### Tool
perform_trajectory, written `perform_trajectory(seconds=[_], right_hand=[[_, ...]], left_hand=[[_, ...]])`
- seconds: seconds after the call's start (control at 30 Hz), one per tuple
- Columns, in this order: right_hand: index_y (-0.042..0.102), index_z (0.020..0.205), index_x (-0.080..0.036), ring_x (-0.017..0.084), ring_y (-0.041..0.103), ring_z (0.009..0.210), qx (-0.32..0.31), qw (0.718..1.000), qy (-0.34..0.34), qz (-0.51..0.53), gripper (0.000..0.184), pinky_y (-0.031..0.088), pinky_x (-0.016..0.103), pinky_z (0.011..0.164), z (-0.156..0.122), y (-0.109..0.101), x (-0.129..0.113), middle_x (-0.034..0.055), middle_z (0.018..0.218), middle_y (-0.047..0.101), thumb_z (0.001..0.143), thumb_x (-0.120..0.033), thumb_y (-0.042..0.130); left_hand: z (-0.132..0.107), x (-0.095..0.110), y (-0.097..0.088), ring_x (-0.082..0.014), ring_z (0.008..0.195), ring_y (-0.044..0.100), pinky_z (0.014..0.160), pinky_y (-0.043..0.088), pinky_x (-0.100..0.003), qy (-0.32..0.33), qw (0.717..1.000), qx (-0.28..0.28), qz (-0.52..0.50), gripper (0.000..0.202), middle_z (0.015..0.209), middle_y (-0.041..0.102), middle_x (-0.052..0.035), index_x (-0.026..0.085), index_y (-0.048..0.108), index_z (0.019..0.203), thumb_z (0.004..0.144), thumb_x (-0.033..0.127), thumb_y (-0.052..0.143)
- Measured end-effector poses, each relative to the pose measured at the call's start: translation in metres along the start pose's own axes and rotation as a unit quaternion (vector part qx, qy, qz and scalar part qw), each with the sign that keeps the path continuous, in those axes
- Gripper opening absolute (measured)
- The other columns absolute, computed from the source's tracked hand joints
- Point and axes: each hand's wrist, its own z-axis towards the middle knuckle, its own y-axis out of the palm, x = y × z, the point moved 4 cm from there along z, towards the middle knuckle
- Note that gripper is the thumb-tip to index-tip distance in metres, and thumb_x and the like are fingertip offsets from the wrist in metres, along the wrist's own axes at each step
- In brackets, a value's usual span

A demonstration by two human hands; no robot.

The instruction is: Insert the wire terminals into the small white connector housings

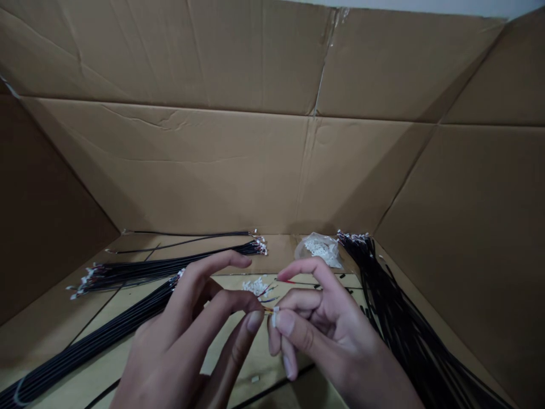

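Note:
My left hand [187, 335] pinches thin coloured wire ends [267, 309] between thumb and middle finger, with the index finger raised above. My right hand [323, 329] faces it, thumb and fingers closed on a small white connector [275, 316] at the tips of those wires. The two hands meet low in the middle of the view, above the cardboard floor. A small pile of loose white connectors [255, 286] lies just behind the fingertips.
Bundles of black cables lie on the left [166, 264] and run along the right [395, 318]. A clear bag of white connectors [321, 249] sits at the back. Tall cardboard walls [238, 165] enclose the work area on three sides. One loose connector [254, 379] lies near my wrists.

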Motion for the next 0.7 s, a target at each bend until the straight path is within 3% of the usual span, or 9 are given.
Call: perform_trajectory(seconds=[0.37,0.57,0.7], right_hand=[[0.047,0.111,-0.024,0.011,0.053,0.057,0.035,0.998,0.037,-0.021,0.031,0.041,0.029,0.064,-0.0026,0.0034,-0.0054,-0.005,0.074,0.063,0.092,-0.03,0.072],[0.047,0.112,-0.023,0.011,0.053,0.058,0.038,0.998,0.026,-0.034,0.03,0.037,0.03,0.065,-0.0022,0.0048,-0.0045,-0.0057,0.074,0.062,0.094,-0.03,0.07],[0.048,0.111,-0.024,0.011,0.053,0.057,0.042,0.999,0.024,-0.022,0.03,0.04,0.031,0.066,-0.0006,0.0035,-0.0052,-0.0053,0.074,0.062,0.093,-0.03,0.071]], left_hand=[[-0.0017,0.0033,0.0017,-0.0158,0.085,0.074,0.052,0.053,-0.022,0.004,0.999,0.017,0.046,0.014,0.125,0.06,-0.0037,0.029,0.062,0.097,0.101,0.027,0.048],[-0.0042,0.0067,0.0043,-0.0122,0.085,0.073,0.057,0.054,-0.02,0.013,0.998,0.017,0.066,0.015,0.125,0.057,-0.0019,0.027,0.06,0.101,0.099,0.017,0.049],[0.0002,0.0069,0.0022,-0.0086,0.073,0.07,0.054,0.054,-0.019,0.009,0.999,0.019,0.04,0.014,0.124,0.055,-0.0012,0.028,0.061,0.1,0.099,0.02,0.05]])
